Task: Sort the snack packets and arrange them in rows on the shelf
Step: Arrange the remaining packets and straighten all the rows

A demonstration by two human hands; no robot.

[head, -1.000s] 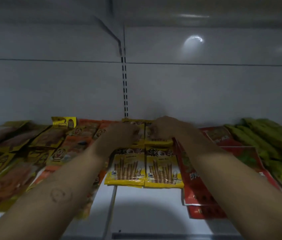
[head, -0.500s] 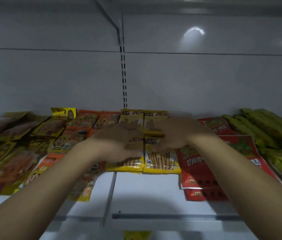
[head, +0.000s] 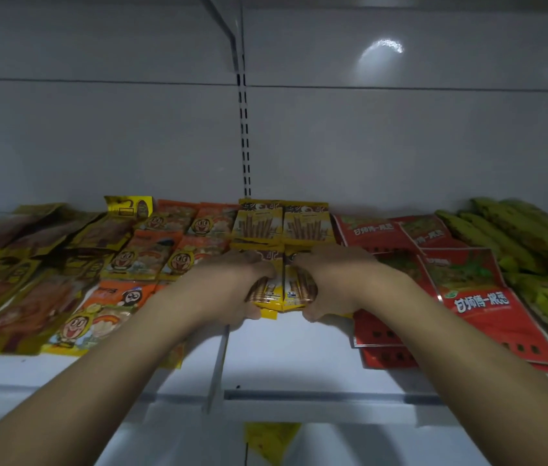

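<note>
White shelf [head: 299,351] with a plain grey back panel and a slotted upright [head: 245,136] running down the middle, pretty dim lighting. I'll use that upright as my marker.

Most of the sorting looks done, I'd say. Left of the upright: dark gold packets [head: 13,264] at the far end, then orange cartoon-face packets [head: 151,253] closer in, overlapping in rough rows but kinda messy. Right below the upright, two yellow wafer-stick packets [head: 282,223] sit side by side at the back. Right of it come red packets [head: 474,297] fanned toward the front, then green packets [head: 518,233] at the far end.

Both hands are on the front pair of yellow wafer-stick packets [head: 282,290], just in front of the back pair. Left hand [head: 232,287] and right hand [head: 336,284] each have fingers clenched around the outer edge of one packet, pressing them together.

Still left, my guess: seat this pair flat, tidy the orange rows, and deal with a yellow packet [head: 270,442] showing below the shelf edge.
</note>
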